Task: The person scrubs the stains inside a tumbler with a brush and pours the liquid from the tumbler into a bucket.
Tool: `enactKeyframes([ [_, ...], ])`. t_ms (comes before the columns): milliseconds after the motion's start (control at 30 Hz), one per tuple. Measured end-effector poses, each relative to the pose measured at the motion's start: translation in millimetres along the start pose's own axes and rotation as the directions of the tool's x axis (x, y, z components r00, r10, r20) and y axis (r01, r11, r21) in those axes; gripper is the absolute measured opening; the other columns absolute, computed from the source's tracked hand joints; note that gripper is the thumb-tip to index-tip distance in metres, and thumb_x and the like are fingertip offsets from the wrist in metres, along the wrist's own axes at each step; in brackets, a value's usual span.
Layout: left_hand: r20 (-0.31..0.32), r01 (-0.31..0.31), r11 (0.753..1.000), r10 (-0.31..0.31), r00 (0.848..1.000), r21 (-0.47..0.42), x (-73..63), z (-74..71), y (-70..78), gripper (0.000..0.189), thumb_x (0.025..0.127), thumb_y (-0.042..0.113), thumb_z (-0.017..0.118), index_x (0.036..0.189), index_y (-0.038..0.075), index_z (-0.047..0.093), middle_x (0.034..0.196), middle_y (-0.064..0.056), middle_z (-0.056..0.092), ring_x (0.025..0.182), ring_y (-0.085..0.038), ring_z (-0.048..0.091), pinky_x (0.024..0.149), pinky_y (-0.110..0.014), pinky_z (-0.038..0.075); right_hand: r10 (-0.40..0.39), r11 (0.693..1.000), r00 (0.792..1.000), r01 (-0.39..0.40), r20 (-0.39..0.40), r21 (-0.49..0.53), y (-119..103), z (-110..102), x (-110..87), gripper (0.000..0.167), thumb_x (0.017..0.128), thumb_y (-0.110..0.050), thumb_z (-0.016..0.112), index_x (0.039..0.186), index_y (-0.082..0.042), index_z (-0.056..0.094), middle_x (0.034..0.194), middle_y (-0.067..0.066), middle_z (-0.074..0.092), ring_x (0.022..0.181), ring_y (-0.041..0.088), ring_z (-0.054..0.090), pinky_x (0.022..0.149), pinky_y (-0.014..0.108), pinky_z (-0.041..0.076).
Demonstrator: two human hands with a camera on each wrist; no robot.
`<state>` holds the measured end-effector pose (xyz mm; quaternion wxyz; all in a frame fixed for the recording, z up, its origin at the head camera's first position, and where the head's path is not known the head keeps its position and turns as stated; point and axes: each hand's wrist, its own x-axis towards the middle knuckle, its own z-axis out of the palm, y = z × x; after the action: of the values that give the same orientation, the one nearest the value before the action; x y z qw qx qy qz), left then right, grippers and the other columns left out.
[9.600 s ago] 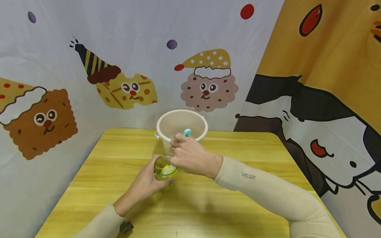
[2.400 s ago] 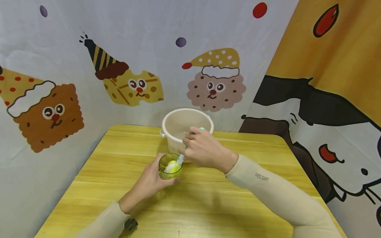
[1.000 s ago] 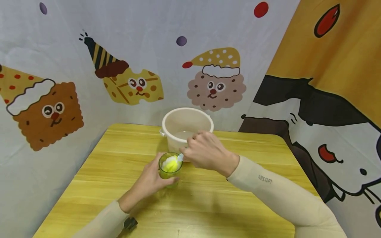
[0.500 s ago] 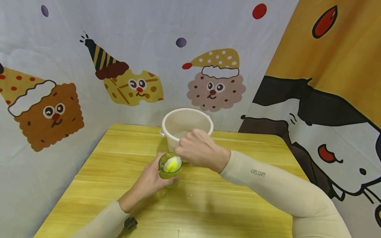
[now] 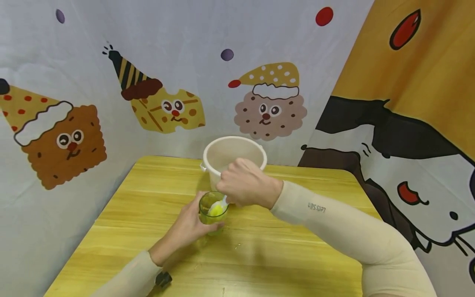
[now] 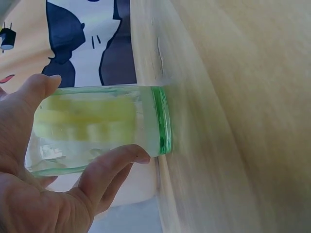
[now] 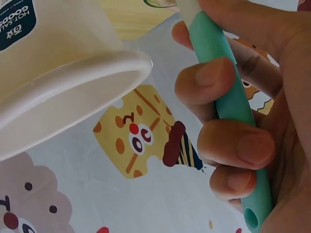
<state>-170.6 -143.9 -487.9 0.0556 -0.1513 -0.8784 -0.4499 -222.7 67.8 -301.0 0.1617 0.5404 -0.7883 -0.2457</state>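
A greenish drinking glass (image 5: 212,220) stands upright on the table, and my left hand (image 5: 185,227) grips its side. In the left wrist view the thumb and fingers (image 6: 114,167) curl round the glass (image 6: 163,121). Inside it sits the yellow and white sponge head (image 5: 216,209) of a cup brush. My right hand (image 5: 245,183), just above and right of the rim, holds that brush. The right wrist view shows its teal handle (image 7: 235,107) with the fingers (image 7: 233,143) wrapped round it. From the head view the hand hides most of the handle.
A white bucket (image 5: 211,150) stands just behind the glass, partly covered by my right hand. The wooden table (image 5: 289,247) has small wet drops on it. A printed cloth (image 5: 178,24) hangs behind and beside the table. A small dark object (image 5: 163,279) is by the left sleeve.
The right hand has moved a little left and turned over during the last second. The sponge has turned and sunk lower in the glass. The left hand keeps its grip.
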Motion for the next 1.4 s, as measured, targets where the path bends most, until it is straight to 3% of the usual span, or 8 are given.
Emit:
enactKeyframes([
  [233, 0.013, -0.01, 1.0, 0.01, 1.0, -0.002, 1.1, 0.8, -0.5, 0.093, 0.086, 0.033, 0.107, 0.16, 0.02, 0.053, 0.141, -0.002, 0.078, 0.126, -0.022, 0.078, 0.105, -0.043, 0.067, -0.015, 0.996, 0.999, 0.012, 0.039, 0.089, 2.4, 4.9, 3.5, 0.035, 0.093, -0.052, 0.095, 0.08, -0.029, 0.072, 0.07, -0.008, 0.063, 0.06, 0.013, 0.049, 0.05, 0.03, 0.048],
  [433, 0.01, -0.013, 1.0, 0.013, 1.0, -0.002, -0.1, 1.3, -1.0, 0.092, 0.086, 0.031, 0.107, 0.159, 0.021, 0.053, 0.141, -0.002, 0.078, 0.126, -0.023, 0.078, 0.105, -0.044, 0.067, -0.035, 0.992, 0.999, 0.033, 0.01, 0.122, 2.9, 11.2, -1.2, 0.035, 0.089, -0.058, 0.097, 0.084, -0.032, 0.074, 0.068, -0.01, 0.059, 0.06, 0.013, 0.048, 0.048, 0.031, 0.044],
  [700, 0.019, -0.003, 1.0, 0.003, 1.0, -0.007, -1.3, 1.4, -1.2, 0.095, 0.087, 0.032, 0.107, 0.163, 0.02, 0.051, 0.143, -0.004, 0.076, 0.126, -0.024, 0.077, 0.102, -0.041, 0.068, 0.002, 0.992, 0.999, 0.004, -0.048, 0.127, 2.8, 19.1, -8.2, 0.04, 0.091, -0.058, 0.095, 0.079, -0.032, 0.068, 0.064, -0.011, 0.053, 0.057, 0.012, 0.04, 0.047, 0.029, 0.033],
  [933, 0.026, 0.02, 1.0, -0.02, 0.999, -0.02, -0.4, 1.7, -0.7, 0.094, 0.087, 0.033, 0.107, 0.162, 0.024, 0.051, 0.14, -0.006, 0.076, 0.121, -0.023, 0.077, 0.097, -0.035, 0.069, 0.026, 0.991, 0.996, -0.014, -0.091, 0.131, 0.9, 24.3, -16.1, 0.036, 0.094, -0.067, 0.091, 0.096, -0.033, 0.082, 0.064, -0.011, 0.055, 0.056, 0.009, 0.036, 0.048, 0.027, 0.025],
  [1200, 0.019, 0.022, 1.0, -0.022, 1.0, -0.008, -0.6, 1.5, -1.6, 0.092, 0.088, 0.032, 0.106, 0.161, 0.023, 0.051, 0.145, -0.006, 0.075, 0.13, -0.027, 0.077, 0.107, -0.046, 0.071, 0.075, 0.985, 0.99, -0.054, -0.12, 0.166, 3.7, 28.4, -23.8, 0.035, 0.095, -0.071, 0.088, 0.099, -0.037, 0.081, 0.06, -0.012, 0.053, 0.052, 0.007, 0.034, 0.046, 0.025, 0.024],
  [1400, 0.027, 0.02, 1.0, -0.02, 0.999, -0.012, -0.4, 1.7, -2.4, 0.093, 0.089, 0.031, 0.106, 0.161, 0.021, 0.049, 0.146, -0.009, 0.075, 0.13, -0.029, 0.078, 0.106, -0.047, 0.072, 0.081, 0.985, 0.982, -0.053, -0.171, 0.164, 6.0, 28.7, -28.9, 0.036, 0.095, -0.072, 0.088, 0.095, -0.037, 0.081, 0.06, -0.012, 0.054, 0.052, 0.007, 0.026, 0.048, 0.024, 0.015],
])
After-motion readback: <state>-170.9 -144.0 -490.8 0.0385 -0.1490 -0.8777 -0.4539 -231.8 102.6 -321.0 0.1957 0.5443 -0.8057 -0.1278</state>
